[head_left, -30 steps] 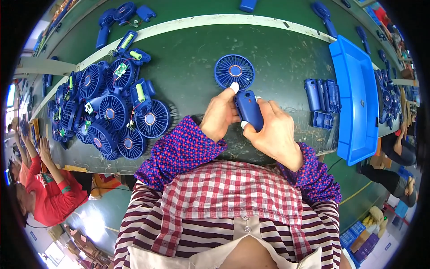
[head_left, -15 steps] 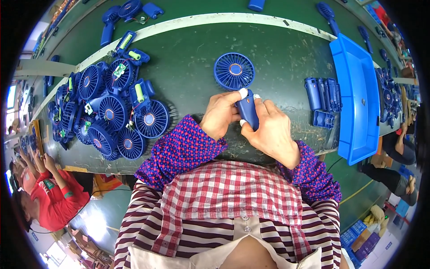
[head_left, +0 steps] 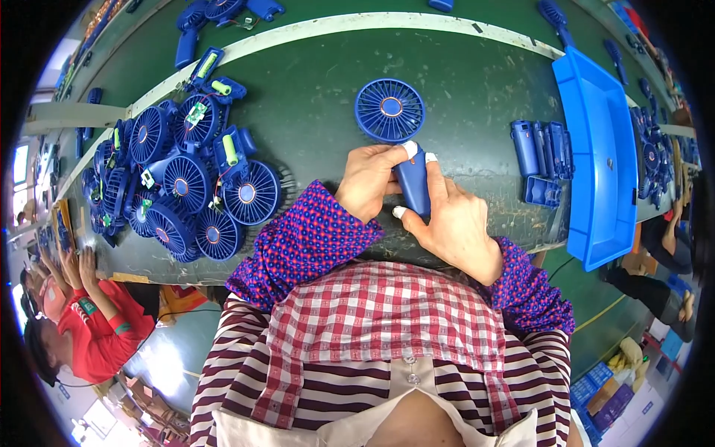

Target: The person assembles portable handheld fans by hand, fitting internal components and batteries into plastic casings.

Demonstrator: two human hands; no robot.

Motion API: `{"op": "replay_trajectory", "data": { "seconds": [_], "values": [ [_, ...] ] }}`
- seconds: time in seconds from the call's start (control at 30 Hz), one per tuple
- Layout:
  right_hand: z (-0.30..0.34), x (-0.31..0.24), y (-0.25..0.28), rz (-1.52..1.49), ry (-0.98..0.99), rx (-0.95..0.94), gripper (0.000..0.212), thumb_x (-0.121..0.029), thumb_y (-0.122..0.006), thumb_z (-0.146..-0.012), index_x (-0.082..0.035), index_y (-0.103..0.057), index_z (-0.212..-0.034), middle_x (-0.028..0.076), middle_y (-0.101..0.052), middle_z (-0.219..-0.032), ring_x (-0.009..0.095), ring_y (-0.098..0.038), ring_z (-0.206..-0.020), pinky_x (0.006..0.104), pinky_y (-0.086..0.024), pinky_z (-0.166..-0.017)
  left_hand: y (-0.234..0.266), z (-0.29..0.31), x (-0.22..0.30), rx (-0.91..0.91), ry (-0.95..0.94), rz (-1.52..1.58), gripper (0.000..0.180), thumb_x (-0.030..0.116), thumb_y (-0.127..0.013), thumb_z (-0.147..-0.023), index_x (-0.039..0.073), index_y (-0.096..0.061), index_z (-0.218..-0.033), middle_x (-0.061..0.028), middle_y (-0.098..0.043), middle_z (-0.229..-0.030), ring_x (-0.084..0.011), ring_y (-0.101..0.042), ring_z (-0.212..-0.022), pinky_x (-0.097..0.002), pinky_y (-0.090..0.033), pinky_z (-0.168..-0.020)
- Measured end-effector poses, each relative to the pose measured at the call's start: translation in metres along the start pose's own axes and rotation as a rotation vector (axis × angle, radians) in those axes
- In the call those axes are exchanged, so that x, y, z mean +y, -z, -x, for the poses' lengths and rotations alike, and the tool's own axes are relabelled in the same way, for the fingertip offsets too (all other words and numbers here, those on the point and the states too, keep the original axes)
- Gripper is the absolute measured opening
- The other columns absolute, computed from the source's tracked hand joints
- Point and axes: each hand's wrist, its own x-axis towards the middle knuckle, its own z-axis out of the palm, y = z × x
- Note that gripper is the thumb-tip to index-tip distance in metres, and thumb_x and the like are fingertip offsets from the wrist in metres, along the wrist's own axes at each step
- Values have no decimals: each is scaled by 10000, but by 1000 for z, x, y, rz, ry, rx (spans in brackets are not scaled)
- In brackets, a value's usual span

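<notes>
A blue handheld fan (head_left: pixel 413 186) stands out in front of me, its round grille head pointing away and its handle toward me. My left hand (head_left: pixel 369 181) grips the handle's left side near the neck, with the thumb on top. My right hand (head_left: pixel 456 223) has the handle's right side between thumb and index finger, the thumb near the lower end. White covers show on several fingertips. The fingers under the handle are hidden.
A heap of blue fans with exposed green batteries and circuit boards (head_left: pixel 196 113) lies at left. Blue handle shells (head_left: pixel 525 149) sit at right beside a blue plastic tray (head_left: pixel 596 249). A white strip (head_left: pixel 357 27) crosses the green table (head_left: pixel 313 97). A person in red (head_left: pixel 112 339) works at far left.
My right thumb and index finger have spread a little along the handle, showing more of it. The fan stays in my hands. The person in red has moved their hands slightly.
</notes>
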Motion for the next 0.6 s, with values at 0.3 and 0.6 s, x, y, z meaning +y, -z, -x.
{"op": "replay_trajectory", "data": {
  "seconds": [0.3,0.6],
  "values": [
    [-7,20,-10,-703,-338,-136,521,-308,-710,-733,60,-523,-1050,131,-624,-758,204,-628,-635,298,-484,-557,-6,7,3,16,-130,-17,213,170,-621,-828,-22,-608,-920,-64,-614,-836,-130,-588,-691,-257,-487,-587],
    [-15,12,-10,-1532,-412,-317,315,-191,-634,-815,21,-514,-1015,117,-622,-799,185,-626,-670,281,-514,-607,-8,13,4,-112,-208,-78,183,140,-600,-841,-32,-600,-904,-72,-614,-773,-99,-552,-571,-227,-439,-449]
  ]
}}
